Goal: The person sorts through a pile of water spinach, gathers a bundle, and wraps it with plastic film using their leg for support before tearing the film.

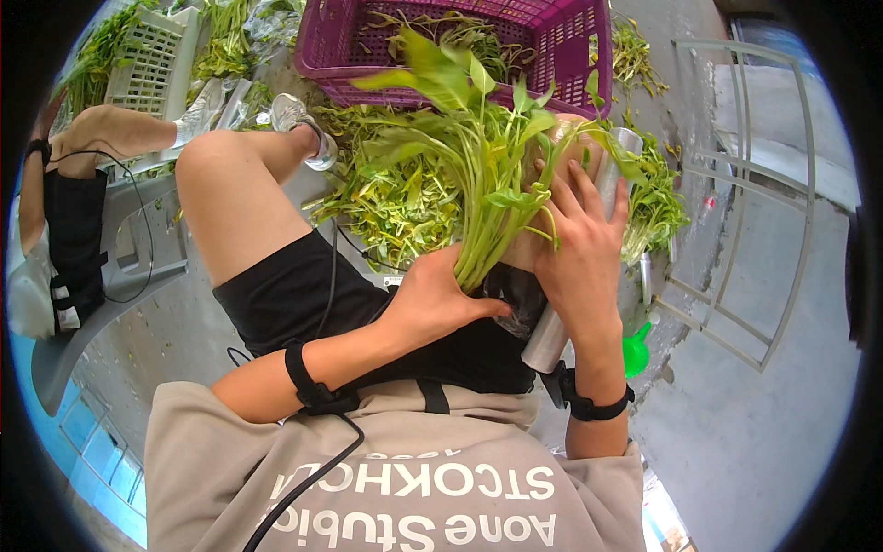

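A bunch of leafy green vegetables [483, 198] stands up from my left hand [441, 294], which is closed round the lower stems with the thumb toward the right. Its leaves fan out toward the purple crate and are partly blurred. My right hand [581, 244] lies with fingers stretched out over my right thigh and a roll of clear plastic film [549, 342]. The hand covers the middle of this roll, while both ends show. Some crumpled clear film [520, 313] rests on my lap by the left thumb.
A purple plastic crate [331, 78] with some greens inside stands ahead. Loose leaves [405, 207] are heaped before it. More greens [658, 207] lie at right, near a green funnel-like object [636, 350] and a metal frame [800, 212]. Another person [78, 212] sits at left beside a white crate [152, 60].
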Demonstrator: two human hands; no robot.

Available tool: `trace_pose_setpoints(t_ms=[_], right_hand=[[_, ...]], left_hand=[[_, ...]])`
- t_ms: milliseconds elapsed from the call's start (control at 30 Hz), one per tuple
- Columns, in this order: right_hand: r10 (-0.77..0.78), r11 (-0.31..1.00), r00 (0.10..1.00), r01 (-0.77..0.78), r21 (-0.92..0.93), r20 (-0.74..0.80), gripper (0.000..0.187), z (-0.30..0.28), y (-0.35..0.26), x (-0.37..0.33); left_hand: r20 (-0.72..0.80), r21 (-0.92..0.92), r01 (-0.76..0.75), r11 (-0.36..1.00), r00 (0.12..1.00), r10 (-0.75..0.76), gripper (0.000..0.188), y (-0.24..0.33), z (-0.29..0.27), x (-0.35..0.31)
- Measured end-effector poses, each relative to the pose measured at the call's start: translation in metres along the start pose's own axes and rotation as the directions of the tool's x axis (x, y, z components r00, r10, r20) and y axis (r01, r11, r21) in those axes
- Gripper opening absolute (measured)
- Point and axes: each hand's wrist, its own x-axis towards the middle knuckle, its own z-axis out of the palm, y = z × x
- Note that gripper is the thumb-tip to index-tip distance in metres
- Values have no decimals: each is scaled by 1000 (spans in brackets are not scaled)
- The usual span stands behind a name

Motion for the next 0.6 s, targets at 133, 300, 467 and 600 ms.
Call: trace_pose_setpoints(t_ms=[133,300,467,600], right_hand=[[6,1000,1000,-6,-8,1,29,1,1,0],[13,1000,1000,-13,-20,16,30,1,1,0],[28,999,1000,-28,19,10,44,1,0,0],[32,999,999,-32,23,14,45,2,0,0]], left_hand=[[15,1,-2,1000,1000,2,48,-19,-2,7],[103,-18,81,997,992,-79,51,-33,1,13],[163,-81,123,989,981,-109,54,-39,1,18],[150,-125,142,982,981,-122,56,-39,2,17]])
